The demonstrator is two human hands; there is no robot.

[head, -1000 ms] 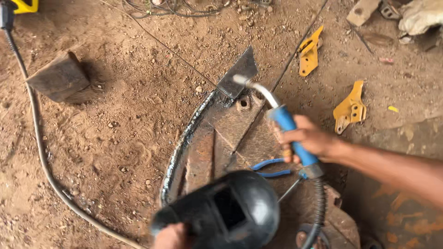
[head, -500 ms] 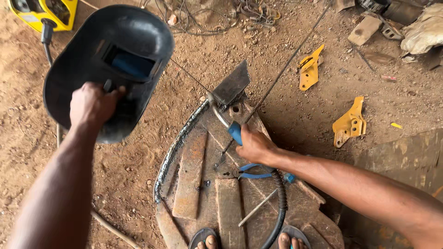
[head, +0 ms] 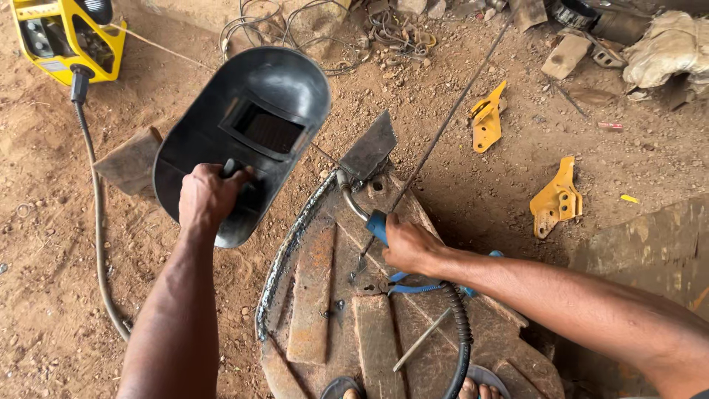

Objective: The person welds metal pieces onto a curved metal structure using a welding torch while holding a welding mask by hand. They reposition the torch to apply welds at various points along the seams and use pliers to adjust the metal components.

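— Down at the near edge of the rusty steel piece [head: 325, 295], what's lying there?

— Toes of two sandalled feet [head: 473, 387] at the bottom, a thin rod [head: 421, 340] across the plates, and blue-handled pliers [head: 413, 284] just beside the right wrist

— And the hands?

— Right hand [head: 410, 244] is closed round the blue grip of the welding torch [head: 365, 210]; its black hose [head: 461, 332] curls back toward the feet. The curved neck points at the far tip of the steel piece, by an upright grey plate [head: 369, 148]

— The left one?

— Left hand [head: 207, 196] is clenched on the handle of a black welding shield [head: 244, 133], held above the dirt off the steel piece's left edge, dark window facing up

— Farther out?

— Two yellow brackets [head: 557, 199] on the ground to the right, a long rod [head: 450, 118] running away toward the far side, and a yellow welding machine [head: 66, 37] in the far left corner with its cable [head: 92, 207] trailing along the dirt
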